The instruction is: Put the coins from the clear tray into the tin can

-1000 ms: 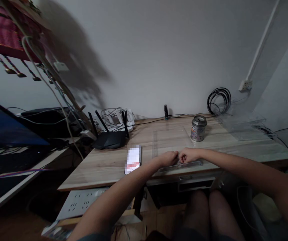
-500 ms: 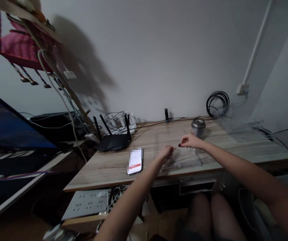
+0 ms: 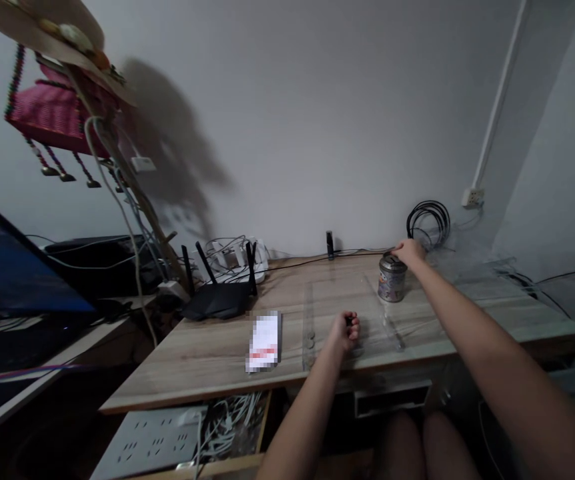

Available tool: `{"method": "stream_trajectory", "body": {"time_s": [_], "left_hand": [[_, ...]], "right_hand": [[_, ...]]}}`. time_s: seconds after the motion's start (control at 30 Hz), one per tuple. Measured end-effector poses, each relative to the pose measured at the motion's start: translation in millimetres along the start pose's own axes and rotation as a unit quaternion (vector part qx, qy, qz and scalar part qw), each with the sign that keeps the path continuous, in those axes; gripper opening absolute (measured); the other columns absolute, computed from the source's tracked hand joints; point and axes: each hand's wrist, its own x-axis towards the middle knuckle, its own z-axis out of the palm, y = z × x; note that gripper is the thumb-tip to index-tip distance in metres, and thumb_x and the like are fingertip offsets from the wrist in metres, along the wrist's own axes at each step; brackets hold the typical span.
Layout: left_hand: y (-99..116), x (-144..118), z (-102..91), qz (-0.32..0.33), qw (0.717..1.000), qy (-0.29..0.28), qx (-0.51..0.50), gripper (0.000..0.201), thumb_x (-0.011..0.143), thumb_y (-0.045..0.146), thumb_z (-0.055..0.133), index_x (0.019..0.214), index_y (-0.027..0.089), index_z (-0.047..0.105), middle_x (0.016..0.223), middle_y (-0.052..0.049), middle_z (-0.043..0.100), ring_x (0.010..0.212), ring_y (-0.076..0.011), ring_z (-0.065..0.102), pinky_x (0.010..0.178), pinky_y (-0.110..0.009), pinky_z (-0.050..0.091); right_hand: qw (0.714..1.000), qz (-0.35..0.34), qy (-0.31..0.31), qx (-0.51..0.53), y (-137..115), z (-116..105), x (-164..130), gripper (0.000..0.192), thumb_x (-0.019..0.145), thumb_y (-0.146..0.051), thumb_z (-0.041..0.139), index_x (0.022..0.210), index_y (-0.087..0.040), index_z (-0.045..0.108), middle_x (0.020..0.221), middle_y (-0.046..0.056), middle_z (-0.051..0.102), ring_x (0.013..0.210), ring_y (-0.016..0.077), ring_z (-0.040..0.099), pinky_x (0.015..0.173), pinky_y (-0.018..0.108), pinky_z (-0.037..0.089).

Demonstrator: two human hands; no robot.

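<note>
A printed metal tin point(image 3: 391, 283) with a slotted lid, like a coin bank, stands upright on the desk. My right hand point(image 3: 409, 253) reaches over its rim, fingers pinched together at the lid; whatever they hold is hidden. Nearer the desk's front edge, my left hand point(image 3: 346, 330) is curled above a clear plastic tray point(image 3: 308, 307). Something small and dark shows among its fingers, too small to name. A couple of small round discs, like coins point(image 3: 310, 340), lie along the tray's left side.
Left of the tray lies a phone point(image 3: 264, 341) with a lit screen. A black router point(image 3: 217, 300) stands behind it. Black coiled cable point(image 3: 428, 223) leans on the wall, near clear plastic pieces point(image 3: 477, 263). Below the desk, an open drawer point(image 3: 232, 427) holds white cables.
My right hand has moved from beside my left hand, where it pinched a small dark piece, back and right to the tin's lid. My left hand has curled inward. The view has shifted slightly.
</note>
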Motion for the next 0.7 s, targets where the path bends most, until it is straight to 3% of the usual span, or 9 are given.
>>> {"method": "stream_trajectory", "body": {"time_s": [0.1, 0.17, 0.23, 0.3, 0.33, 0.4, 0.5, 0.6, 0.7], "left_hand": [[0, 0, -4.6, 0.031, 0.999, 0.011, -0.008, 0.007, 0.07, 0.016, 0.047, 0.068, 0.017, 0.041, 0.046, 0.008, 0.031, 0.031, -0.0019, 0.018, 0.032, -0.014, 0.005], [-3, -1, -6.2, 0.058, 0.998, 0.02, 0.001, 0.008, 0.069, 0.016, 0.05, 0.075, 0.016, 0.045, 0.047, 0.008, 0.032, 0.032, -0.0019, 0.02, 0.033, -0.014, 0.007], [-6, -1, -6.3, 0.1, 0.994, 0.022, 0.033, 0.017, 0.068, 0.015, 0.051, 0.084, 0.016, 0.047, 0.049, 0.008, 0.036, 0.033, -0.0022, 0.025, 0.034, -0.014, 0.01], [-10, -2, -5.2, 0.148, 0.986, 0.009, 0.08, 0.027, 0.068, 0.017, 0.054, 0.095, 0.016, 0.047, 0.052, 0.008, 0.039, 0.036, -0.0029, 0.03, 0.035, -0.014, 0.013], [-11, -3, -4.2, 0.167, 0.981, -0.003, 0.1, 0.033, 0.068, 0.019, 0.056, 0.1, 0.017, 0.046, 0.053, 0.009, 0.04, 0.037, -0.0031, 0.031, 0.036, -0.014, 0.014], [-13, -5, -2.1, 0.194, 0.972, -0.025, 0.129, 0.046, 0.069, 0.026, 0.06, 0.111, 0.02, 0.043, 0.054, 0.01, 0.041, 0.037, -0.0031, 0.03, 0.037, -0.015, 0.013], [-14, -9, 1.1, 0.207, 0.967, -0.043, 0.141, 0.056, 0.071, 0.036, 0.06, 0.12, 0.023, 0.038, 0.053, 0.011, 0.038, 0.035, -0.003, 0.025, 0.037, -0.016, 0.01], [-13, -14, 4.1, 0.203, 0.966, -0.06, 0.145, 0.053, 0.074, 0.043, 0.057, 0.119, 0.022, 0.039, 0.052, 0.011, 0.036, 0.035, -0.0032, 0.023, 0.037, -0.016, 0.01], [-14, -15, 6.2, 0.19, 0.964, -0.081, 0.165, 0.043, 0.076, 0.044, 0.055, 0.11, 0.021, 0.045, 0.052, 0.01, 0.036, 0.035, -0.0032, 0.022, 0.037, -0.017, 0.01]], "right_hand": [[0.999, -0.001, -0.012, -0.033, 1, 6, 8, 0.023, 0.067, -0.032, 0.064, 0.084, -0.019, 0.072, 0.09, 0.012, 0.067, 0.084, 0.0228, 0.061, 0.064, 0.027, 0.042], [0.998, -0.026, 0.016, -0.052, -2, 11, 0, 0.025, 0.072, -0.034, 0.059, 0.087, -0.017, 0.071, 0.091, 0.014, 0.067, 0.088, 0.0234, 0.059, 0.068, 0.028, 0.042], [0.994, -0.079, 0.074, -0.034, -4, 16, -19, 0.031, 0.079, -0.035, 0.05, 0.094, -0.017, 0.069, 0.095, 0.014, 0.066, 0.093, 0.0239, 0.057, 0.072, 0.029, 0.042], [0.983, -0.163, 0.079, 0.031, -7, 26, -48, 0.033, 0.083, -0.034, 0.043, 0.098, -0.017, 0.067, 0.097, 0.012, 0.066, 0.093, 0.0221, 0.057, 0.074, 0.029, 0.042], [0.974, -0.207, 0.039, 0.077, -8, 33, -65, 0.033, 0.084, -0.034, 0.041, 0.097, -0.017, 0.067, 0.095, 0.011, 0.066, 0.089, 0.0206, 0.057, 0.074, 0.029, 0.042], [0.938, -0.267, -0.138, 0.172, -10, 52, -100, 0.032, 0.083, -0.036, 0.043, 0.091, -0.016, 0.067, 0.083, 0.008, 0.068, 0.074, 0.0176, 0.059, 0.066, 0.027, 0.044], [0.855, -0.262, -0.309, 0.324, -10, 80, -137, 0.035, 0.08, -0.044, 0.047, 0.087, -0.015, 0.066, 0.077, 0.007, 0.068, 0.068, 0.0169, 0.06, 0.061, 0.028, 0.045], [0.821, -0.22, -0.321, 0.417, -10, 96, -146, 0.034, 0.07, -0.047, 0.059, 0.078, -0.015, 0.065, 0.073, 0.006, 0.067, 0.069, 0.0177, 0.061, 0.067, 0.03, 0.047], [0.829, -0.19, -0.318, 0.419, -12, 101, -139, 0.032, 0.065, -0.043, 0.062, 0.079, -0.014, 0.065, 0.07, 0.004, 0.065, 0.065, 0.0163, 0.059, 0.065, 0.029, 0.046]]}}
